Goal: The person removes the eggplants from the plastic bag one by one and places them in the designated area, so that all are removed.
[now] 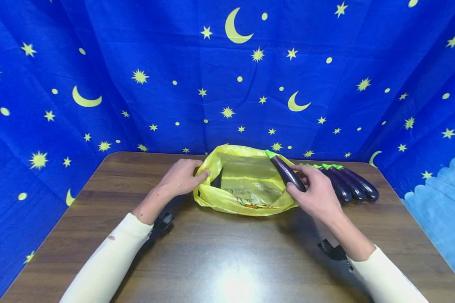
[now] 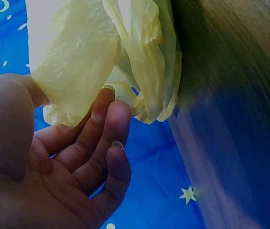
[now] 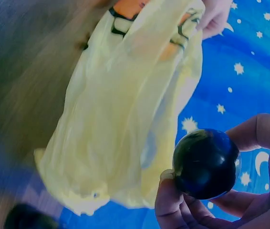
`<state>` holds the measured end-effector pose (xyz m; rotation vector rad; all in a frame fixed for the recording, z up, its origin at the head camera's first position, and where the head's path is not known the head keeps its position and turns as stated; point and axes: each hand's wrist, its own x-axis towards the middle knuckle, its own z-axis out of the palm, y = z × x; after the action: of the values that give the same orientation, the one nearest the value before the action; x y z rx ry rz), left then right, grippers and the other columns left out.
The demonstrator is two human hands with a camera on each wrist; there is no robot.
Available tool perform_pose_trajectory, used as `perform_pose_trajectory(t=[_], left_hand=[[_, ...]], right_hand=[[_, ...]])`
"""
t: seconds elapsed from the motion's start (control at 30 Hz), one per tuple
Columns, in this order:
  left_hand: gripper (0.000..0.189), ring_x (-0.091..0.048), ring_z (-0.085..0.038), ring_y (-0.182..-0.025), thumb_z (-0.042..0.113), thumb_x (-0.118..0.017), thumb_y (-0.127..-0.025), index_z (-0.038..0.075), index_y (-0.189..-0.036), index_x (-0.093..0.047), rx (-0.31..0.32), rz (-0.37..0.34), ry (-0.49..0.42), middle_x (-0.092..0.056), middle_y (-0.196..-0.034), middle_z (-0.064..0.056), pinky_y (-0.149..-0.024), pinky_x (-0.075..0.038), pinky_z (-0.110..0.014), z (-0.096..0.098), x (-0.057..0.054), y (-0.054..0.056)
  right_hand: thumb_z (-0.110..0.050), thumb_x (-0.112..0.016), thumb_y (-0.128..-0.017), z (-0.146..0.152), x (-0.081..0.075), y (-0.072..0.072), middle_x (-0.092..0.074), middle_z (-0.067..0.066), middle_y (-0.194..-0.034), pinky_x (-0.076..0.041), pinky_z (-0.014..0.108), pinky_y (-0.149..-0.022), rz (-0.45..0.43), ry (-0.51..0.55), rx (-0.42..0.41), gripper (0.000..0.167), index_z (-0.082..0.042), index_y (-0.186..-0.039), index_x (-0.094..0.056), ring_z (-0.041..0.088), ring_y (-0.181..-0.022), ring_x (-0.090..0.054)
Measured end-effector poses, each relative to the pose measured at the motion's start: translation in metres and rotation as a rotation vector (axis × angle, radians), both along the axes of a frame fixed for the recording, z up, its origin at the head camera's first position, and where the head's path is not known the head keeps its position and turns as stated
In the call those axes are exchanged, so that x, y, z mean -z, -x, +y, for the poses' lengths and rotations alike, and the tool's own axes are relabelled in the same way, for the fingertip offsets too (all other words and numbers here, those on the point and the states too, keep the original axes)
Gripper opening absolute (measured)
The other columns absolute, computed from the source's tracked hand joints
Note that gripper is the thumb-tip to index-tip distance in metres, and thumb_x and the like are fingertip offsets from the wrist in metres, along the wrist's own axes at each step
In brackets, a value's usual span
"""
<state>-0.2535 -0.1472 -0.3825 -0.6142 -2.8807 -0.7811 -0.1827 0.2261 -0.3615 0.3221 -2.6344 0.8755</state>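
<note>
A yellow plastic bag stands on the table with its mouth spread wide. My left hand pinches the bag's left rim between thumb and fingers; in the left wrist view the thin yellow film runs down into that grip. My right hand holds a dark purple eggplant near its rounded end, at the bag's right rim. Its green stem end points up and left over the opening. The right wrist view shows the eggplant's glossy round end between thumb and fingers. Something dark lies inside the bag at the left.
Several more eggplants lie side by side on the brown wooden table, right of the bag, green ends toward the back. A blue cloth with yellow moons and stars hangs behind the table. Light blue fabric hangs at the far right.
</note>
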Motion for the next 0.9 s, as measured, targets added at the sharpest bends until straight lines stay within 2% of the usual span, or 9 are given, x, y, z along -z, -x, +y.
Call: perform_pose_trajectory(t=[0.2, 0.4, 0.57, 0.73, 0.9], left_hand=[[0.022, -0.051, -0.016, -0.063, 0.031, -0.067, -0.101, 0.013, -0.088, -0.067, 0.003, -0.009, -0.005, -0.054, -0.069, 0.002, -0.056, -0.040, -0.034, 0.000, 0.000, 0.000], [0.022, -0.052, -0.016, -0.063, 0.031, -0.067, -0.101, 0.013, -0.089, -0.067, 0.001, -0.015, -0.005, -0.054, -0.069, 0.002, -0.056, -0.040, -0.033, 0.000, 0.000, 0.000], [0.022, -0.052, -0.016, -0.064, 0.031, -0.067, -0.101, 0.013, -0.088, -0.067, 0.005, -0.002, 0.001, -0.054, -0.069, 0.002, -0.057, -0.040, -0.034, -0.001, 0.000, 0.000], [0.023, -0.051, -0.017, -0.064, 0.031, -0.067, -0.101, 0.014, -0.086, -0.066, 0.003, -0.001, 0.007, -0.053, -0.068, 0.002, -0.057, -0.040, -0.034, 0.000, 0.000, 0.001], [0.023, -0.051, -0.016, -0.063, 0.032, -0.067, -0.101, 0.014, -0.086, -0.066, -0.001, -0.008, 0.003, -0.052, -0.068, 0.002, -0.056, -0.040, -0.034, 0.000, 0.000, 0.000]], right_hand=[[-0.015, -0.073, -0.089, 0.018, -0.004, -0.005, -0.071, 0.009, -0.103, -0.044, 0.029, -0.072, 0.004, 0.014, 0.036, 0.044, -0.010, -0.133, -0.070, 0.022, -0.085, -0.062], [-0.016, -0.072, -0.091, 0.034, -0.007, -0.007, -0.071, 0.010, -0.105, -0.043, 0.028, -0.071, -0.025, -0.012, 0.077, 0.044, -0.009, -0.134, -0.069, 0.023, -0.087, -0.060], [-0.016, -0.071, -0.092, 0.049, -0.010, -0.004, -0.070, 0.013, -0.105, -0.040, 0.027, -0.068, -0.023, -0.016, 0.110, 0.043, -0.008, -0.134, -0.068, 0.023, -0.086, -0.057], [-0.020, -0.069, -0.095, 0.066, -0.013, 0.001, -0.071, 0.019, -0.110, -0.043, 0.026, -0.064, -0.045, -0.011, 0.163, 0.045, -0.006, -0.137, -0.066, 0.025, -0.089, -0.060], [-0.023, -0.067, -0.097, 0.084, -0.014, 0.007, -0.071, 0.021, -0.115, -0.043, 0.026, -0.067, -0.081, -0.001, 0.223, 0.045, -0.006, -0.139, -0.065, 0.027, -0.094, -0.062]])
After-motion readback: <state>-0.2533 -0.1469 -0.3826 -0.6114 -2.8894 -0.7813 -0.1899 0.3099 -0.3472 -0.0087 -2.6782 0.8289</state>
